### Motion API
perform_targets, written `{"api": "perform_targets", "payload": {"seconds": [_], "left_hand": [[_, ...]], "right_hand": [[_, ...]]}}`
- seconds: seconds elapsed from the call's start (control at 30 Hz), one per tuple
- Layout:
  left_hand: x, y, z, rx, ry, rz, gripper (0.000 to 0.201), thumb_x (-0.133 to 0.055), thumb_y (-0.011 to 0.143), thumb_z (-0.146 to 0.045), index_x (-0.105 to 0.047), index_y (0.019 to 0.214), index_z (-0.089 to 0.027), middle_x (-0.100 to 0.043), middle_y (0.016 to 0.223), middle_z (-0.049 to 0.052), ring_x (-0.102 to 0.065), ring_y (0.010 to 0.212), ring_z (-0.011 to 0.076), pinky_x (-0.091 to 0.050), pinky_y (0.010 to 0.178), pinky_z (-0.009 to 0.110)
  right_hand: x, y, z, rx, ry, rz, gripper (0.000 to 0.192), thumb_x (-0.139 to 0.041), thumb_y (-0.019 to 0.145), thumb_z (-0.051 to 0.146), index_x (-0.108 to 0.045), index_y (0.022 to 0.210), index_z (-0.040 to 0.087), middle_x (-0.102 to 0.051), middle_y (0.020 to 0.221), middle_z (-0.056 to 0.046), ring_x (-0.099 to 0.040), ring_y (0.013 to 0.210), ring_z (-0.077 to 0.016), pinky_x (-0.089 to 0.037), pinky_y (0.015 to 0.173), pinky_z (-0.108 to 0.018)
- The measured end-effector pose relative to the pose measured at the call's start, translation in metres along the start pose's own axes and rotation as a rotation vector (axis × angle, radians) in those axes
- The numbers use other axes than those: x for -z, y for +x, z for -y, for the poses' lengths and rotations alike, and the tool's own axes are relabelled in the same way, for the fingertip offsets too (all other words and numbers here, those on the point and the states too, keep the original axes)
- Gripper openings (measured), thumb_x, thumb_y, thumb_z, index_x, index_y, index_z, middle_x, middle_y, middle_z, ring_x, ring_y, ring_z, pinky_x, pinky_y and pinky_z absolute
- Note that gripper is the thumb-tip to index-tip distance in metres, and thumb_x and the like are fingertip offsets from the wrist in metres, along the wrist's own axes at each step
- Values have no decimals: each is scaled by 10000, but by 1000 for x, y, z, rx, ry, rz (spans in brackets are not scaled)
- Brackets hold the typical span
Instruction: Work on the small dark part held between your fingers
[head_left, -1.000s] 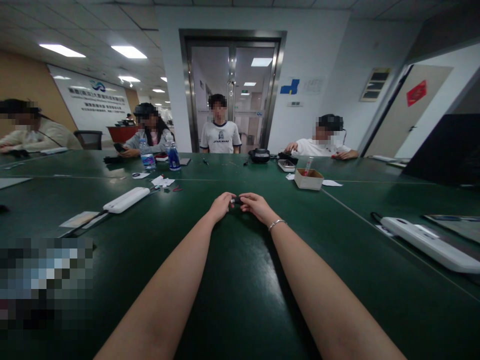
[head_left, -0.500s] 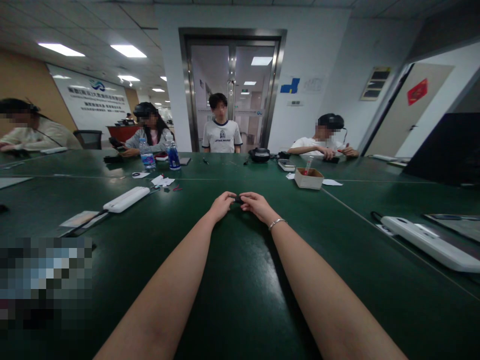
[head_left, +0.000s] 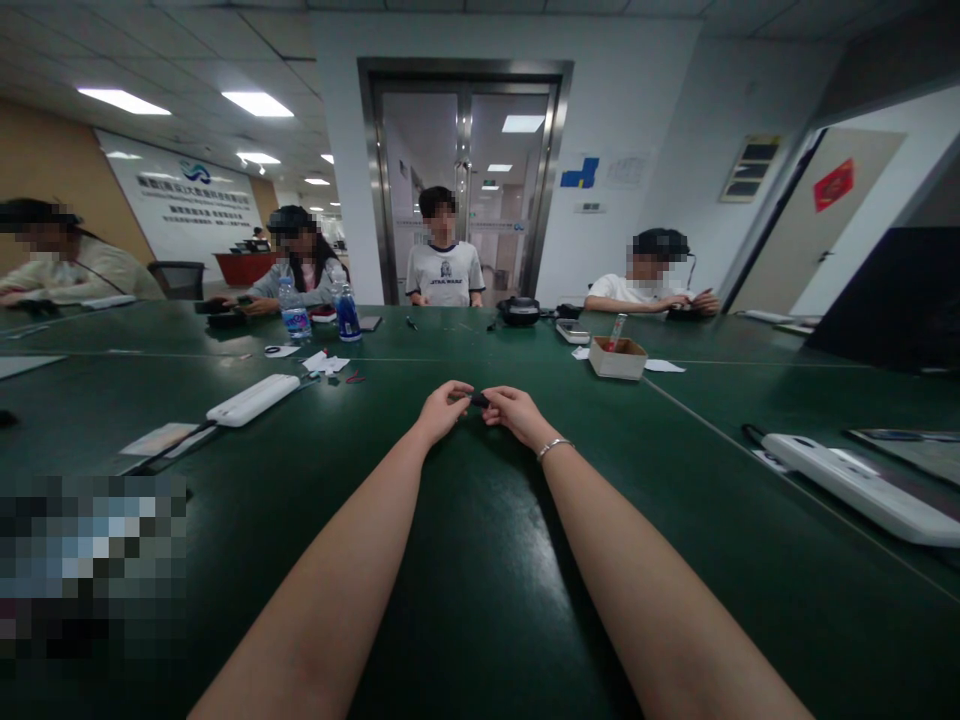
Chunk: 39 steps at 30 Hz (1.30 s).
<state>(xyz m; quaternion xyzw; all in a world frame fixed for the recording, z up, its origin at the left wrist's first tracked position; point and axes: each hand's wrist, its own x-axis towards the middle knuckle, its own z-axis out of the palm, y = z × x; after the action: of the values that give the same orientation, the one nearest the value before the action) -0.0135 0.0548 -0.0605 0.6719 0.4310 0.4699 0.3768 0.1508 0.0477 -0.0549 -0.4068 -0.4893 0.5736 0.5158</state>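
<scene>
1. The white power strip (head_left: 253,399) lies on the green table (head_left: 480,600), well to the left of the hands.
2. The left hand (head_left: 441,411) pinches one end of a small dark object (head_left: 478,399).
3. The right hand (head_left: 516,414) pinches its other end.
4. The cardboard box (head_left: 616,357) stands farther away, to the right.

— What is found at the middle of the table (head_left: 480,600)?
— The left hand (head_left: 442,410) and right hand (head_left: 514,412) are met there, with a small object (head_left: 478,399) pinched between them.

— What is placed to the left?
— A power strip (head_left: 253,398) is laid left of the hands; two bottles (head_left: 321,312) are stood farther behind it.

— And to the right?
— A box (head_left: 617,357) is set behind and right of the hands; a second power strip (head_left: 855,487) is laid near the right edge.
</scene>
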Motion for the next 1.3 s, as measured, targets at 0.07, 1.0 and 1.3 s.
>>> {"api": "perform_targets", "payload": {"seconds": [0.07,1.0,1.3], "left_hand": [[1,-1,-2,-28,-24,-6,215,-576,753,-175,-614,962,-142,-613,946,71,-550,606,80,-442,542,205],[1,4,10,-80,-42,-53,223,-616,750,-146,-611,974,-144,-614,954,68,-541,561,60,-482,555,221],[1,6,10,-51,-51,-93,198,-629,745,-145,-625,942,-147,-628,937,57,-509,518,44,-461,524,205]], "right_hand": [[-1,0,0,-17,-19,-7,111,-605,870,207,-566,826,112,-582,552,-23,-578,457,-106,-503,432,-186],[1,-1,4,0,-97,38,177,-579,821,129,-517,985,152,-576,703,9,-511,382,-59,-454,362,-169],[1,-3,5,-36,-98,84,148,-551,867,193,-506,1000,146,-588,687,-7,-547,427,-77,-492,410,-187]]}}
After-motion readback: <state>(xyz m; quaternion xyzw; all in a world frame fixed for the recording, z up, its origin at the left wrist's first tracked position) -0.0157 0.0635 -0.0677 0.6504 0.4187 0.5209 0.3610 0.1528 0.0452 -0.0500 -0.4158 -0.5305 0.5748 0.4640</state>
